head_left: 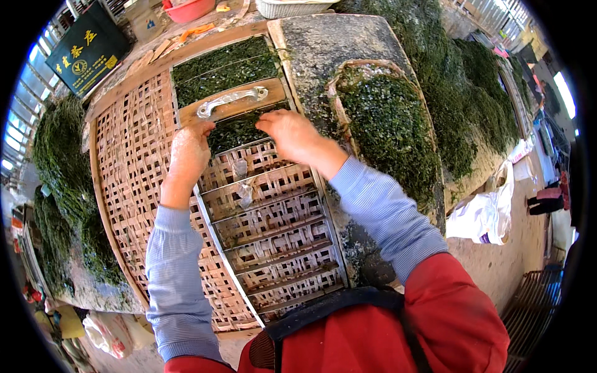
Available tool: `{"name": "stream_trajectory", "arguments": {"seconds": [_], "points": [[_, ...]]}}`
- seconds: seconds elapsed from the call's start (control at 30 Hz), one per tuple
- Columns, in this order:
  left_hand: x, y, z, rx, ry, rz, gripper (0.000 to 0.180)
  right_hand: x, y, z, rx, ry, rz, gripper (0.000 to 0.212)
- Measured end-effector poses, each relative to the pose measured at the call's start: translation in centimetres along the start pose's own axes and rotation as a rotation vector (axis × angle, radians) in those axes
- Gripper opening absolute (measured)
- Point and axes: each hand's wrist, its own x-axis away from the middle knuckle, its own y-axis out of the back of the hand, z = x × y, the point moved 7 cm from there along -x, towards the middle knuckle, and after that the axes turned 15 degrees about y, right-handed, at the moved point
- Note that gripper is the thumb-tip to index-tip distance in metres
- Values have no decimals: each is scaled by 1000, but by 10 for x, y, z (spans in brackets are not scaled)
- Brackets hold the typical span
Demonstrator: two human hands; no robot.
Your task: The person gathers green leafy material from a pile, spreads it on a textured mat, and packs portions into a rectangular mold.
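Both hands are in at the handled wooden board (pixel 243 107): left hand (pixel 191 148) at its lower left corner, right hand (pixel 291 132) under its lower right, fingertips bunched by the dark green strands (pixel 237 132) just below it (whether either pinches any, I cannot tell). Another green patch (pixel 227 55) lies above the board, woven matting (pixel 134 158) left.

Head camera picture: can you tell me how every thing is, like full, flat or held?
Left hand: fingers bent, grip unclear
Right hand: fingers bent, grip unclear
Slotted frame: partly filled with green strands
Wooden board: across the frame, handle up
Woven panel: under the frame, showing through lower slots
Green heap: mounded, right of the frame
White bag: crumpled
Red basin: upright, partly cut off
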Motion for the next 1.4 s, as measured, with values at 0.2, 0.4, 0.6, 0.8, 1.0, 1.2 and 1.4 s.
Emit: {"name": "stream_trajectory", "arguments": {"seconds": [0.2, 0.4, 0.6, 0.8, 1.0, 1.2, 1.4], "points": [[31, -41, -35, -253, -270, 20, 50, 33, 87, -33, -122, -468, 24, 34], [30, -49, -39, -314, -253, 120, 56, 38, 18, 10, 199, -6, 60, 34], [36, -39, -84, -176, -426, 67, 46, 37, 43, -30, -211, -196, -263, 21], [-10, -87, -82, 73, -174, 236, 20, 103, 78, -18, 15, -281, -569, 18], [-45, -108, -8, -85, -159, 11, 22, 35, -1, 34, -68, 24, -314, 18], [-27, -23, -9, 72, -93, 279, 21, 33, -17, 13, -76, -96, -247, 41], [42, 6, -7, -411, -278, 259, 23, 13, -21, 12, 4, -126, -162, 38]]}}
